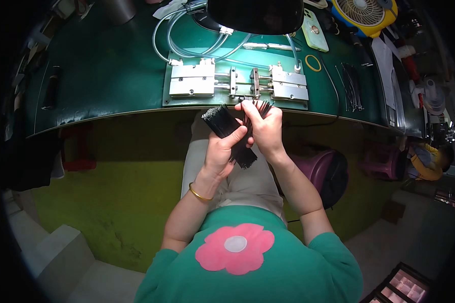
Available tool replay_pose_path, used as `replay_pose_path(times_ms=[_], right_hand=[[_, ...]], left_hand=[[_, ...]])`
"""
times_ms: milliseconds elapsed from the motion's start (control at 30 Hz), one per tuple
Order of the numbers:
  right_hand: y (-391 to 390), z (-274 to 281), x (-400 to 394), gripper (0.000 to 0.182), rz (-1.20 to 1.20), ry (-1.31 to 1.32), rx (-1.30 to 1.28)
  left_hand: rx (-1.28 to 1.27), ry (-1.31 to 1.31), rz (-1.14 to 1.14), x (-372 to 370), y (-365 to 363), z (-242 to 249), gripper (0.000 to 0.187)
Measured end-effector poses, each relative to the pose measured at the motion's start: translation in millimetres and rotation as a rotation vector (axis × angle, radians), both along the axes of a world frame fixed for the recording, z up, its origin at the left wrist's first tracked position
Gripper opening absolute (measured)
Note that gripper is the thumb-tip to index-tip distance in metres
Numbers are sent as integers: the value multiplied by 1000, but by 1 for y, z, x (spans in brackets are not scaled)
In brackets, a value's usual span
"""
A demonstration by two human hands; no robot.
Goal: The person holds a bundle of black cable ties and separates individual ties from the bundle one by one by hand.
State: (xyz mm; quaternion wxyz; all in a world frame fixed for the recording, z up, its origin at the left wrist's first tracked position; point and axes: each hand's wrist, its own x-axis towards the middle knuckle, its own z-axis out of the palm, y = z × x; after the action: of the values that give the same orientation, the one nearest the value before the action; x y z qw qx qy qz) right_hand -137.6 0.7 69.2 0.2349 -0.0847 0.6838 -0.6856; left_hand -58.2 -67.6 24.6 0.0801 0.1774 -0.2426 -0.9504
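Note:
My left hand [221, 151] is closed around a thick bundle of thin black wires [220, 121], tilted with its pale cut ends up and to the left. Close beside it, my right hand [269, 132] pinches a smaller bunch of black wires [264, 106], whose ends fan out above the fingers. Both hands are over my lap at the bench's front edge. Just beyond them, a clamping fixture [237, 102] on a plate carries two silver pneumatic cylinders [192, 81] facing each other. Where the two wire bunches cross is partly hidden by my fingers.
Clear air tubes [174, 38] loop behind the fixture, under a black lamp [255, 15]. On the green bench [106, 70] lie a pen [258, 46], a phone [315, 33], a yellow rubber band [313, 63], more black wires [352, 87] and a fan [361, 12]. A purple stool [316, 171] stands below.

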Motion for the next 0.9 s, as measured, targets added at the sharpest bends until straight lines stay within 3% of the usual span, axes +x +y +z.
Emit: replay_pose_path(times_ms=[900], right_hand=[[-1, 5, 6, 22, -8, -11, -8]], left_hand=[[-19, -45, 15, 3, 0, 6, 12]])
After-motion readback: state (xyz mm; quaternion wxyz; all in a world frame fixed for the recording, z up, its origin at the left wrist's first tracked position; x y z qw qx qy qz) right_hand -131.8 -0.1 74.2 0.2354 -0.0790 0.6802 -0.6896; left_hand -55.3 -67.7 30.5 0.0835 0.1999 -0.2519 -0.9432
